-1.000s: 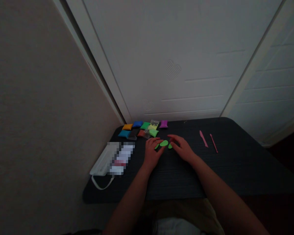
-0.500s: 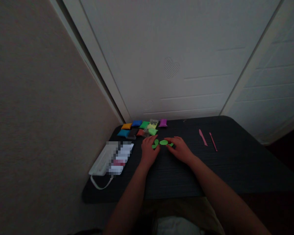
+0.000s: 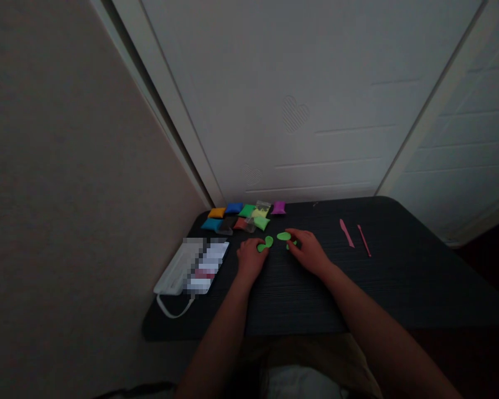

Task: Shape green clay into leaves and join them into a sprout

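Observation:
Over the dark table, my left hand (image 3: 250,259) has its thumb and fingers closed round the edge of a small flat green clay piece (image 3: 261,247). Another rounded green clay piece (image 3: 269,241) lies against its far side. Facing it, my right hand (image 3: 310,252) pinches the right end of a flat oval of light green clay (image 3: 283,236) between thumb and forefinger. A further bit of green clay (image 3: 291,245) shows under the right fingers, mostly hidden. A narrow gap separates the left pieces from the oval.
Several coloured clay packets, including a light green packet (image 3: 261,223) and a purple packet (image 3: 278,208), lie at the back left. A phone with a lit, blurred screen (image 3: 208,269) and white strap is on the left. A pink plastic knife (image 3: 346,233) and thin pink stick (image 3: 364,240) lie right.
My right hand and the green oval have shifted slightly away and to the right, widening the gap to the left pieces. My left fingers have drawn in closer round their piece.

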Demonstrator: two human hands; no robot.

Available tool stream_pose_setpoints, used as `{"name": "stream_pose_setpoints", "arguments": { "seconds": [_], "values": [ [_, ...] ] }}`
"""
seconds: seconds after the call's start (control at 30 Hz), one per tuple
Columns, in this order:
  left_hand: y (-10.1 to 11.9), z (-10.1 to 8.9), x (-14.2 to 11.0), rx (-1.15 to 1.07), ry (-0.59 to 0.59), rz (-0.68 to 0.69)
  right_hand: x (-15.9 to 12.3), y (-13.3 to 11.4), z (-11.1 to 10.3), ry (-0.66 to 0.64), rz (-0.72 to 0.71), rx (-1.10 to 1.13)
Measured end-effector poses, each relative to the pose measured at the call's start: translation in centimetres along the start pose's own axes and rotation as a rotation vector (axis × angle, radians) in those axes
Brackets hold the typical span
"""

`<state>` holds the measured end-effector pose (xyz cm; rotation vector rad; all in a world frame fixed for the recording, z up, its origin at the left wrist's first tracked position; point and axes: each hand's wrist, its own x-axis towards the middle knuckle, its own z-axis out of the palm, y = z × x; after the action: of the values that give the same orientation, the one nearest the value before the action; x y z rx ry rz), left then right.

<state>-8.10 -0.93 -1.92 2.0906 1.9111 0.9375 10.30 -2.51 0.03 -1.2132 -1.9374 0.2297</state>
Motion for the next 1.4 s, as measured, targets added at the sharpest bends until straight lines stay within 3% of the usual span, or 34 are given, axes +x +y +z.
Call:
{"name": "stream_pose_setpoints", "arguments": {
  "seconds": [0.2, 0.37, 0.5, 0.7, 0.83, 0.97, 1.13, 1.4],
  "values": [
    [0.2, 0.1, -0.1, -0.255, -0.035, -0.010, 0.0, -0.1, 0.0, 0.040, 0.021, 0.018],
    [0.1, -0.1, 0.4, -0.681, -0.004, -0.169, 0.0, 0.1, 0.0, 0.073, 0.049, 0.050],
    [-0.2, 0.1, 0.8, -1.028, -0.058, -0.348, 0.0, 0.0, -0.1, 0.062, 0.052, 0.072],
    [0.3, 0.2, 0.5, -1.134, -0.146, -0.354, -0.2, -0.3, -0.2, -0.014, 0.033, 0.050],
    [0.6, 0.0, 0.3, -1.090, -0.156, -0.335, -0.3, -0.3, 0.1, -0.044, 0.039, 0.055],
    [0.4, -0.2, 0.5, -0.957, -0.066, -0.332, -0.3, -0.1, 0.4, -0.042, 0.055, 0.056],
    [0.0, -0.2, 0.6, -0.627, 0.034, -0.227, -0.3, -0.2, 0.7, -0.008, 0.060, 0.078],
    [-1.4, 0.2, 0.8, -0.156, -0.085, -0.098, -0.2, 0.1, 1.2, 0.027, 0.113, 0.124]
  ]
}}
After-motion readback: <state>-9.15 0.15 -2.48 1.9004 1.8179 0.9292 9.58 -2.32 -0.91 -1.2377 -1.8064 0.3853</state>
